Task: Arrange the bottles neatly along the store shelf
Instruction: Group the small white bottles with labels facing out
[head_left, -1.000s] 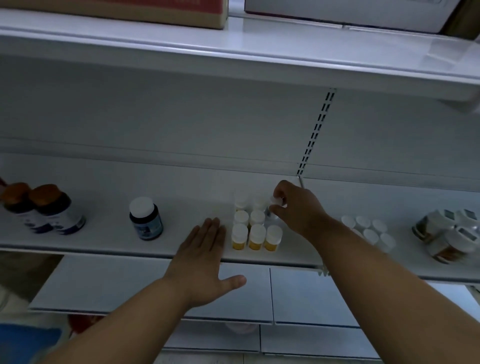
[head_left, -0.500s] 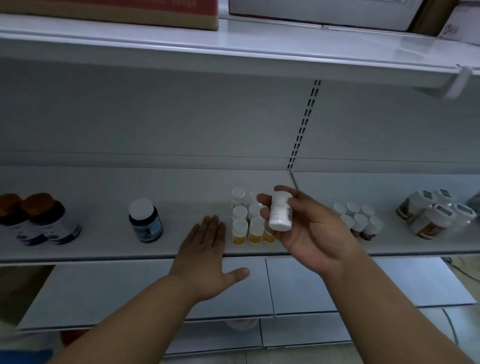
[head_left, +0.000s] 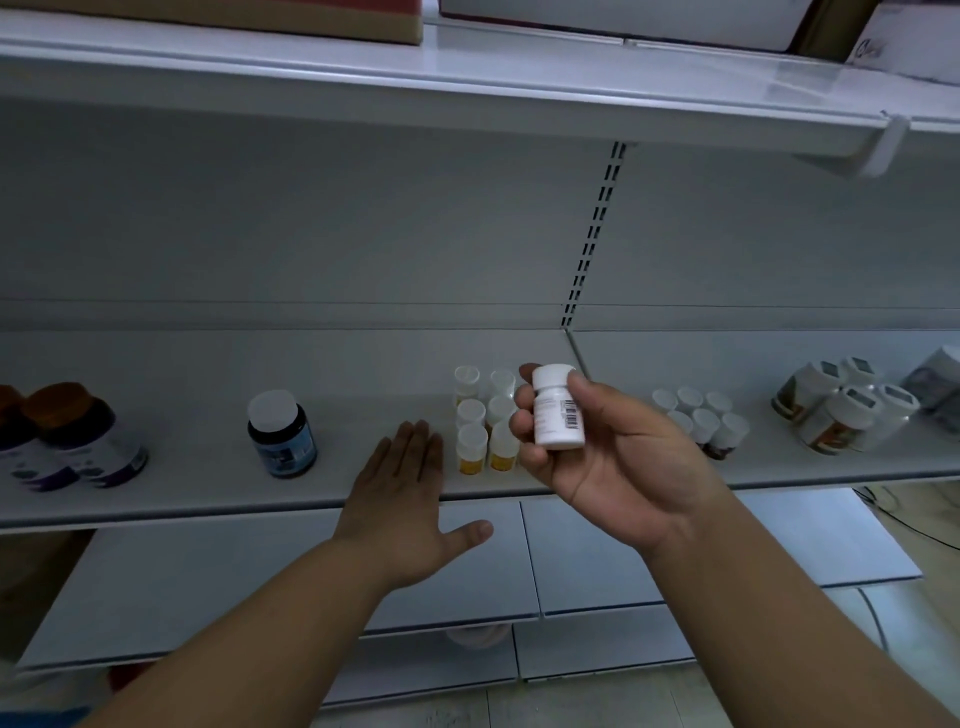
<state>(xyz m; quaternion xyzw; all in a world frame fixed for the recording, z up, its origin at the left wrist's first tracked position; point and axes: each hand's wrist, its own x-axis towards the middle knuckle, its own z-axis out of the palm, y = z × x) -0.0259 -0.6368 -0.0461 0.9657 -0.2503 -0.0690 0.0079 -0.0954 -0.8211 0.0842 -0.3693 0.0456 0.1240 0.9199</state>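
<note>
My right hand holds a small white bottle with a barcode label, lifted off the shelf in front of me, fingers curled round it. My left hand lies flat with straight fingers on the front of the white shelf, just left of a block of several small white-capped yellow bottles. The held bottle and my fingers hide the right column of that block.
A dark blue bottle with a white cap stands left of my left hand. Two brown-capped bottles sit at the far left. Several small white-capped bottles and larger jars stand at the right. Boxes rest on the upper shelf.
My right hand picked the white bottle out of the yellow block at the back and drew it up toward me. My left hand has stayed flat on the shelf.
</note>
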